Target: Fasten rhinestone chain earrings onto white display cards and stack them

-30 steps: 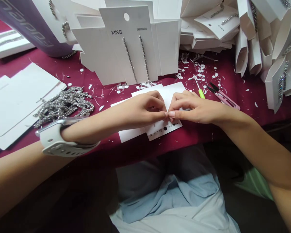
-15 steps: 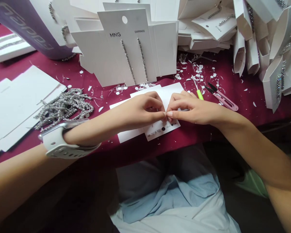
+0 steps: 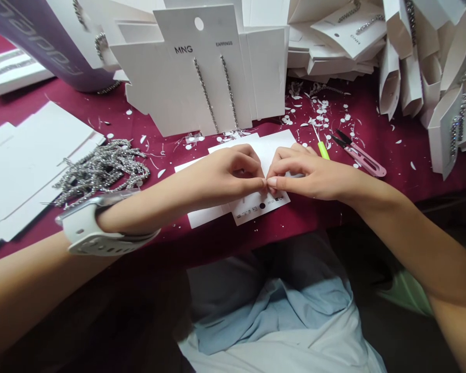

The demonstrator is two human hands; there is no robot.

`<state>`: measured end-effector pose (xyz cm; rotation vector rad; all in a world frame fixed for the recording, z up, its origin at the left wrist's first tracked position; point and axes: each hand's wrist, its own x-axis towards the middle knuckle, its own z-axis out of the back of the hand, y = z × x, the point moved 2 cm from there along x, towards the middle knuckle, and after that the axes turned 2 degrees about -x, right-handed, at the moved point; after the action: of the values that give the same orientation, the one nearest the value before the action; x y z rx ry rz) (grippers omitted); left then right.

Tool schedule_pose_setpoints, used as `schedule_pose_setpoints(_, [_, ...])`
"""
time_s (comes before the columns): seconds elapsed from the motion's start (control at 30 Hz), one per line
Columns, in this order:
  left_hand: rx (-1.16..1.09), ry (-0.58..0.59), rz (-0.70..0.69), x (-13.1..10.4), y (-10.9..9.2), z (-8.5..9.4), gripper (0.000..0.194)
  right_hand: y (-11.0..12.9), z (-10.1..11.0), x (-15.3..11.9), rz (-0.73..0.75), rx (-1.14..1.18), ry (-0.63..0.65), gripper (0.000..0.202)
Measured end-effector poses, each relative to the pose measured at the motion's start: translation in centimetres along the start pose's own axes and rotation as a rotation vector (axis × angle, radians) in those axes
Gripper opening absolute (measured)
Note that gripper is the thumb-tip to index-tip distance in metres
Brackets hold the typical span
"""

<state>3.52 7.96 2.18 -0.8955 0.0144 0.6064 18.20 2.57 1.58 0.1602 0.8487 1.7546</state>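
Observation:
A white card [image 3: 244, 211] lies flat on the maroon cloth, its printed end with a dark dot towards me. Over its middle, my left hand [image 3: 243, 168] and my right hand [image 3: 301, 172] meet with thumbs and fingers pinched together, tip against tip. Whatever sits between the fingertips is too small and hidden to name. Left of my hands rests a tangled heap of silvery beaded chains [image 3: 104, 168]. Behind the card stands an upright white earring card [image 3: 198, 77] with two silvery strands hanging on it.
Right of my right hand lie a yellow-green handled needle tool [image 3: 323, 150] and pink thread snips [image 3: 365, 159]. White paper bits [image 3: 320, 116] litter the cloth. Flat white cards [image 3: 34, 166] lie at left, a purple tumbler [image 3: 58, 46] behind them. Folded cards [image 3: 442, 124] with chains crowd the right.
The view has shifted slightly, so the tools and cards at the right sit a little further right. Both hands keep the same pinch over the card.

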Motion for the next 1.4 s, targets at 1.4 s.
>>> schedule_pose_setpoints(1.4, [0.238,-0.127,-0.403,-3.1,1.4,1.1,0.023,0.8,-0.8,-2.0,0.226,-0.117,-0.409,0.018])
